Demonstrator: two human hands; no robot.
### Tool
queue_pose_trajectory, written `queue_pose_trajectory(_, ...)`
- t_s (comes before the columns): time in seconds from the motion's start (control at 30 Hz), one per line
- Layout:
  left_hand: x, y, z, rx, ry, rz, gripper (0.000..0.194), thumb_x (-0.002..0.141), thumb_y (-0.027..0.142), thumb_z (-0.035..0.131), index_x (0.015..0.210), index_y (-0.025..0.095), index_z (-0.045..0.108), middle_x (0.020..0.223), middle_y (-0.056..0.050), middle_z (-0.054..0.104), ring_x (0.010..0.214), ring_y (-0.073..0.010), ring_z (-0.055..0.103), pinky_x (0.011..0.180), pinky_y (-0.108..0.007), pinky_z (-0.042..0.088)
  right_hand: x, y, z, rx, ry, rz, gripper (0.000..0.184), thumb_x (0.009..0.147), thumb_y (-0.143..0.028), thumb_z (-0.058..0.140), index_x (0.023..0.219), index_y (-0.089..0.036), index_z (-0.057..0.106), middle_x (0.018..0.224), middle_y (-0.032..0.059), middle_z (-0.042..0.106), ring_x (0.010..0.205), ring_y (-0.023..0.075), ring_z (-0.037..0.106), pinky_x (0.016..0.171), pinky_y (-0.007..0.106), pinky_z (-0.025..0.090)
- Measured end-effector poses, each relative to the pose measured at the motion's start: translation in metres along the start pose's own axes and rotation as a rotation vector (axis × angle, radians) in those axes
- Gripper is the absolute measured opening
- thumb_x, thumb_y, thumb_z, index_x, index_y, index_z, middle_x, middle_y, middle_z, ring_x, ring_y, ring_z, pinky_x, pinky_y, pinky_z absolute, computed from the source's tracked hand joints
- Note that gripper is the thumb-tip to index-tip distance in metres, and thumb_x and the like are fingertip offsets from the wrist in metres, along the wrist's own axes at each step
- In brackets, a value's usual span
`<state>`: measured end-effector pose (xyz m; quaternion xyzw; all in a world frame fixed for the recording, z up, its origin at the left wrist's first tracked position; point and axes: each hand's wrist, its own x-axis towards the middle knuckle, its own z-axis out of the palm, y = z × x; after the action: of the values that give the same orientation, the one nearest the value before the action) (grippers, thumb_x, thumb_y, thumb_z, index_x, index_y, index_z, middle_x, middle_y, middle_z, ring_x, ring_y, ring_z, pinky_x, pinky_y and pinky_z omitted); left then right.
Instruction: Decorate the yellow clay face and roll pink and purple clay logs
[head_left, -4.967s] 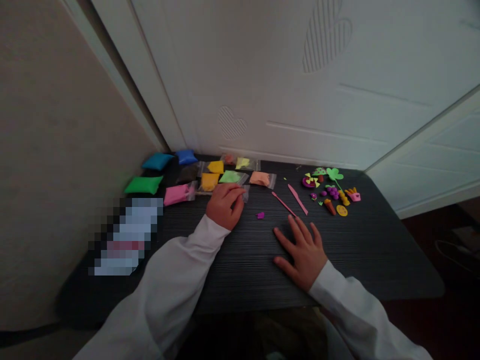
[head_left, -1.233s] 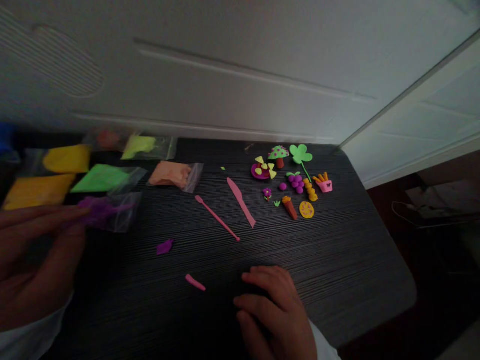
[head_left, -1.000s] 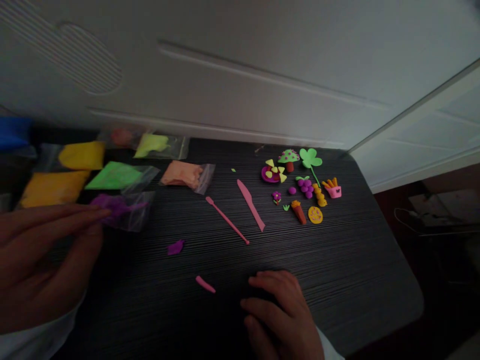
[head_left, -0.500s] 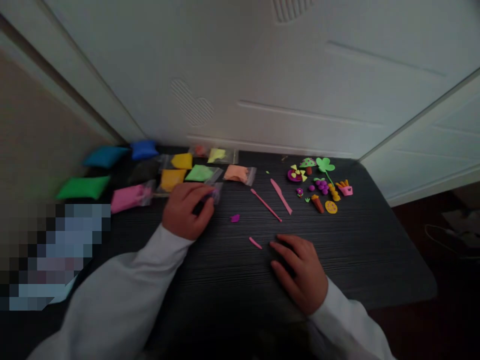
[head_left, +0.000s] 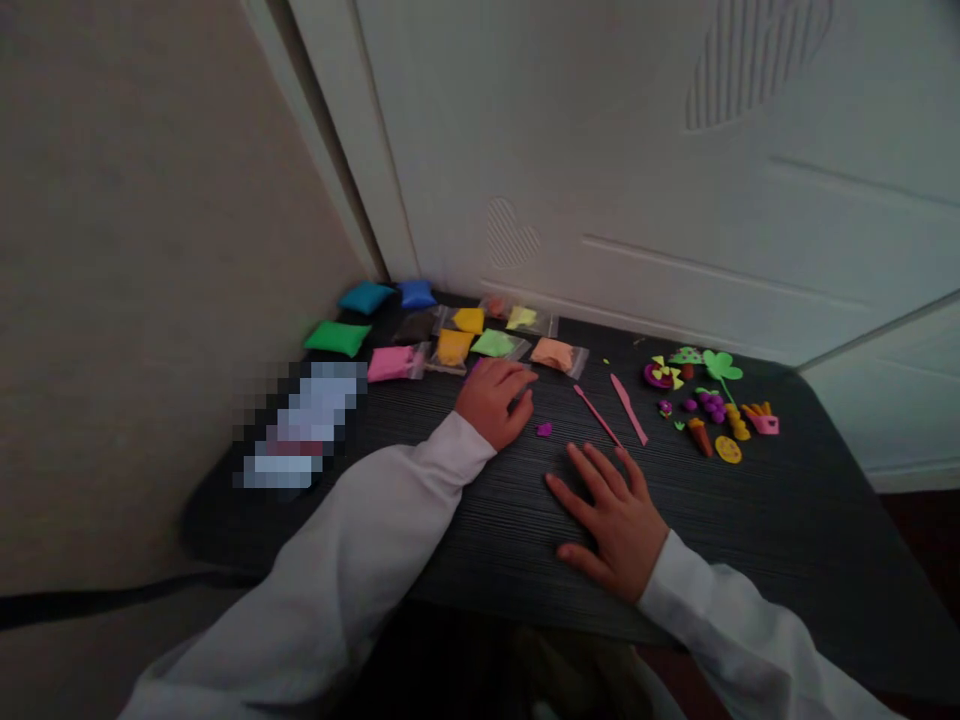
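My left hand (head_left: 497,403) rests over a bag of purple clay (head_left: 472,372), mostly hidden beneath it; its fingers stretch forward with the thumb apart. Just right of that hand lies a small purple clay piece (head_left: 544,429). My right hand (head_left: 616,517) is spread flat at the table's front, holding nothing that I can see. Beyond its fingertips are a thin pink modelling stick (head_left: 598,416) and a pink plastic knife (head_left: 628,409). The short pink stick cannot be seen now.
Bagged clay, including peach (head_left: 555,354), light green (head_left: 495,343) and pink (head_left: 391,362), lies at the back left of the dark table (head_left: 510,540). Small clay figures, among them a green clover (head_left: 721,366) and a yellow disc (head_left: 728,449), sit right. A white panel (head_left: 600,150) stands behind.
The view has swung left, so the table appears farther right. My right hand has spread its fingers and moved over where the short pink stick lay. My left hand stays by the purple bag.
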<state>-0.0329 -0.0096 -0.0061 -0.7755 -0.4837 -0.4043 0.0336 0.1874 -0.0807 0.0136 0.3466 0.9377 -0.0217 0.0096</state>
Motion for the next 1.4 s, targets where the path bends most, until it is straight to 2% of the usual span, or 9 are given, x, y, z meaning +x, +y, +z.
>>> queue_pose_trajectory(0.17, 0.001, 0.000, 0.002, -0.004, 0.003, -0.019, 0.023, 0.074, 0.020, 0.046, 0.095, 0.017, 0.057, 0.093, -0.005, 0.057, 0.090, -0.0161, 0.048, 0.084, -0.031, 0.041, 0.001, 0.009, 0.008, -0.044, 0.098, 0.088, 0.061, 0.075, -0.057, 0.039, 0.128, -0.029, 0.032, 0.141, 0.0115, 0.015, 0.126, 0.0326, 0.018, 0.096, 0.056, 0.011)
queue_pose_trajectory(0.3, 0.001, -0.001, 0.002, -0.021, 0.007, -0.040, 0.023, 0.074, 0.020, 0.046, 0.095, 0.016, 0.057, 0.093, -0.006, 0.056, 0.090, -0.0162, 0.048, 0.083, -0.031, 0.041, 0.001, 0.010, 0.012, -0.033, 0.063, -0.038, 0.066, 0.072, -0.058, 0.042, 0.130, -0.029, 0.026, 0.141, 0.0101, 0.017, 0.125, 0.0317, 0.020, 0.097, 0.055, 0.012)
queue_pose_trajectory(0.6, 0.005, -0.004, 0.005, -0.014, 0.045, -0.061, 0.021, 0.074, 0.018, 0.046, 0.091, 0.016, 0.058, 0.089, -0.005, 0.056, 0.088, -0.0154, 0.049, 0.083, -0.031, 0.041, 0.000, 0.004, 0.011, 0.006, 0.050, 0.013, 0.065, 0.073, -0.060, 0.039, 0.130, -0.032, 0.026, 0.141, 0.0091, 0.015, 0.126, 0.0302, 0.019, 0.098, 0.055, 0.011)
queue_pose_trajectory(0.73, 0.007, -0.006, 0.007, -0.006, 0.077, -0.088, 0.020, 0.074, 0.018, 0.046, 0.090, 0.017, 0.058, 0.088, -0.005, 0.057, 0.088, -0.0151, 0.050, 0.082, -0.031, 0.042, -0.001, 0.004, 0.010, -0.022, 0.102, 0.159, 0.060, 0.074, -0.057, 0.040, 0.127, -0.031, 0.032, 0.141, 0.0103, 0.013, 0.126, 0.0322, 0.017, 0.097, 0.056, 0.010)
queue_pose_trajectory(0.87, 0.010, -0.009, 0.009, 0.004, 0.104, -0.120, 0.018, 0.075, 0.019, 0.046, 0.088, 0.017, 0.057, 0.086, -0.004, 0.057, 0.087, -0.0151, 0.050, 0.080, -0.031, 0.042, -0.001, 0.000, 0.010, -0.004, 0.064, 0.038, 0.063, 0.074, -0.057, 0.040, 0.129, -0.031, 0.027, 0.141, 0.0086, 0.018, 0.125, 0.0307, 0.021, 0.098, 0.055, 0.011)
queue_pose_trajectory(1.0, 0.012, -0.013, 0.012, 0.018, 0.139, -0.156, 0.017, 0.075, 0.019, 0.046, 0.087, 0.017, 0.057, 0.086, -0.005, 0.057, 0.087, -0.0155, 0.050, 0.080, -0.031, 0.042, -0.001, -0.002, 0.010, -0.035, 0.122, 0.183, 0.058, 0.074, -0.057, 0.041, 0.126, -0.031, 0.035, 0.141, 0.0083, 0.017, 0.125, 0.0321, 0.021, 0.097, 0.055, 0.011)
queue_pose_trajectory(1.17, 0.013, -0.014, 0.013, 0.022, 0.162, -0.157, 0.017, 0.074, 0.018, 0.046, 0.085, 0.017, 0.058, 0.084, -0.005, 0.057, 0.087, -0.0157, 0.049, 0.080, -0.031, 0.042, -0.002, -0.005, 0.009, -0.013, 0.078, 0.076, 0.061, 0.074, -0.057, 0.040, 0.128, -0.031, 0.030, 0.141, 0.0089, 0.017, 0.125, 0.0304, 0.021, 0.098, 0.055, 0.011)
queue_pose_trajectory(1.3, 0.013, -0.014, 0.012, 0.020, 0.173, -0.139, 0.017, 0.074, 0.018, 0.046, 0.085, 0.016, 0.059, 0.083, -0.005, 0.058, 0.085, -0.0148, 0.050, 0.080, -0.029, 0.042, -0.003, -0.005, 0.010, -0.037, 0.131, 0.221, 0.059, 0.074, -0.057, 0.040, 0.126, -0.030, 0.035, 0.141, 0.0102, 0.015, 0.126, 0.0319, 0.018, 0.097, 0.055, 0.012)
queue_pose_trajectory(1.4, 0.014, -0.014, 0.012, 0.026, 0.179, -0.131, 0.016, 0.073, 0.017, 0.047, 0.084, 0.016, 0.059, 0.083, -0.005, 0.058, 0.085, -0.0149, 0.049, 0.080, -0.029, 0.042, -0.004, -0.006, 0.010, -0.022, 0.107, 0.153, 0.061, 0.073, -0.058, 0.041, 0.127, -0.030, 0.033, 0.141, 0.0098, 0.016, 0.126, 0.0314, 0.018, 0.097, 0.055, 0.011)
